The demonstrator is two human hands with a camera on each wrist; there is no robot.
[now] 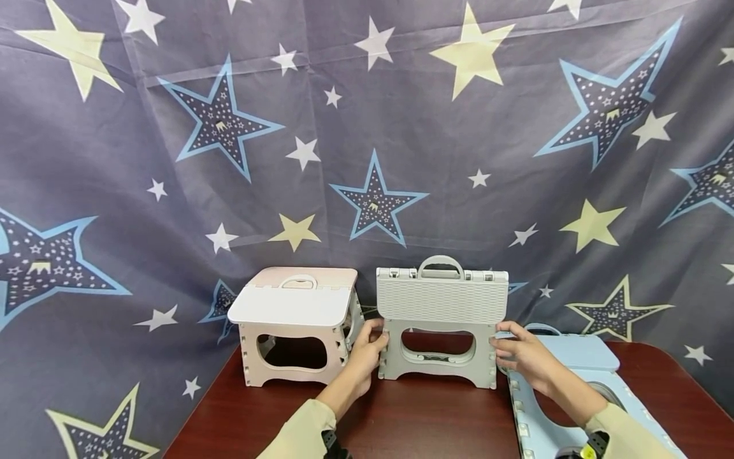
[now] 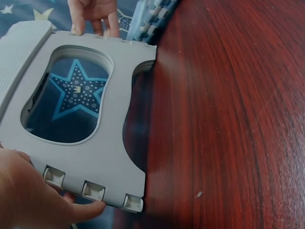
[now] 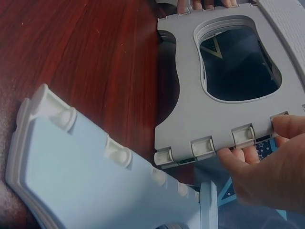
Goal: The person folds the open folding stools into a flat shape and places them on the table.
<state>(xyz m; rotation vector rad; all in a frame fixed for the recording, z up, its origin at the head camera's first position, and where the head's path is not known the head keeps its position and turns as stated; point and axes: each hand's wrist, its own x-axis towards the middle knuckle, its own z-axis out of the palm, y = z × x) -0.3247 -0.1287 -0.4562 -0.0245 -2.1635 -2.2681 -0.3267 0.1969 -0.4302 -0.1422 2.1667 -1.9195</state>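
Note:
A grey folding stool (image 1: pixel 438 361) stands upright in the middle of the table, its textured top panel raised above the leg panel and a carry handle at its upper edge. My left hand (image 1: pixel 364 357) grips its left edge, and my right hand (image 1: pixel 526 358) holds the right edge. In the left wrist view the thumb of my left hand (image 2: pixel 35 193) lies along the hinged side of the leg panel. In the right wrist view, fingers of my right hand (image 3: pixel 271 167) curl at the opposite hinged side.
To the left stands a pale pink and white folding stool (image 1: pixel 287 347), unfolded. A light blue folding stool (image 1: pixel 579 354) lies at the right, close to my right forearm. The dark red wooden table (image 1: pixel 436 424) backs onto a grey star-patterned cloth (image 1: pixel 401 115).

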